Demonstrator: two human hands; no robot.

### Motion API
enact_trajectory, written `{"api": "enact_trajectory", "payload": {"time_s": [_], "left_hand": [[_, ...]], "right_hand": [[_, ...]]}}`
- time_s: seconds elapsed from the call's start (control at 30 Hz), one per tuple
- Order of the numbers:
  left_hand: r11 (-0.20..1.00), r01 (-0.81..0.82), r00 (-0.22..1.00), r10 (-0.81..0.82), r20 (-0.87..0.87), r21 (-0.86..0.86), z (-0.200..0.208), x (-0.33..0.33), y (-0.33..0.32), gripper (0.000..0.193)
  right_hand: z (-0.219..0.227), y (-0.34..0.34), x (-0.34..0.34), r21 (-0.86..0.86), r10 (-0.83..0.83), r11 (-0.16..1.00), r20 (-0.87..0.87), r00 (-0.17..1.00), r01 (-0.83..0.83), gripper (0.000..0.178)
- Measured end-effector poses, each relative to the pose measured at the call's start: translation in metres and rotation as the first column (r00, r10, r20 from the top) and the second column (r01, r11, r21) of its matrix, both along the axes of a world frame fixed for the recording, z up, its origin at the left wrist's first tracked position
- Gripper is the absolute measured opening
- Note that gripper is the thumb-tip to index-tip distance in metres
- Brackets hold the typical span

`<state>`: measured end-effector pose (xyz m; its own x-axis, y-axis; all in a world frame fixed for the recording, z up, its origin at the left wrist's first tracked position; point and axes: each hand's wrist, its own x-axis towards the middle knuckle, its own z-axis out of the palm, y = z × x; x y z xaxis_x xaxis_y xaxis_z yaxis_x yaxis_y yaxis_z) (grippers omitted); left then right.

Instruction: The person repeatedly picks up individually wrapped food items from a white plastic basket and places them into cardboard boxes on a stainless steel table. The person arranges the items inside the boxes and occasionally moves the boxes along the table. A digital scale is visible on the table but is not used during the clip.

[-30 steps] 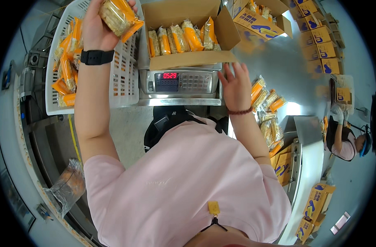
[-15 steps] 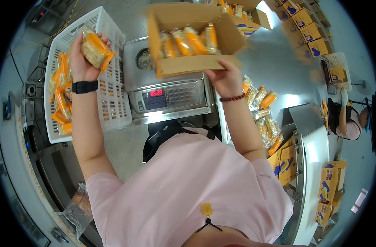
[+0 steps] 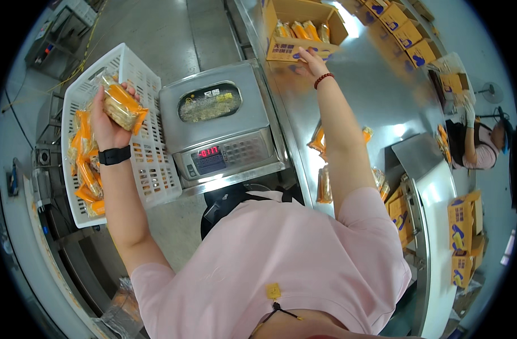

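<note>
My left hand [image 3: 112, 116] is closed around a clear-and-orange food pack [image 3: 122, 107], held over the white plastic basket [image 3: 169, 183]. More orange packs [image 3: 84, 164] lie in that basket. My right hand [image 3: 313, 65] reaches far forward with its fingers spread, at the near wall of an open cardboard box [image 3: 281, 52] on the metal table. Several packs [image 3: 310, 31] stand in a row in this box. Between the basket and the table is a weighing scale [image 3: 230, 129] with a red lit display and nothing on its plate.
Loose packs [image 3: 324, 183] lie on the metal table [image 3: 349, 96] around my right forearm. Cardboard boxes [image 3: 408, 34] line the far right, and others [image 3: 464, 220] stand lower right. A gloved co-worker [image 3: 481, 141] is at the right edge.
The box has gone from above the scale to the far part of the table, and my right hand has loosened from its edge. My left hand still holds its pack over the basket.
</note>
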<state>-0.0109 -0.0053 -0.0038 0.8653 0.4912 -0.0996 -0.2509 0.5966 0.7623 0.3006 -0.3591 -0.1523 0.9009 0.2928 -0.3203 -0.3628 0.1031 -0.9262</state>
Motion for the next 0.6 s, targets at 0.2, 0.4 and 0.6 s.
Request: {"api": "enact_trajectory", "payload": {"time_s": [0.2,0.4,0.6], "left_hand": [[0.993,0.119,0.991,-0.118,0.062,-0.015,0.000,-0.002,0.006,0.039],[0.989,0.125,0.992,-0.125,-0.003,0.083,0.008,0.007,-0.039,0.043],[0.860,0.495,0.858,-0.506,0.090,0.125,-0.021,0.003,-0.036,0.047]], "right_hand": [[0.007,-0.057,-0.114,-0.978,0.388,-0.078,0.150,0.909,0.195,0.072],[-0.057,-0.102,-0.206,-0.946,0.239,-0.214,0.190,0.952,0.243,0.068],[0.001,-0.082,-0.209,-0.786,0.247,0.308,0.610,0.753,0.536,0.056]]}}
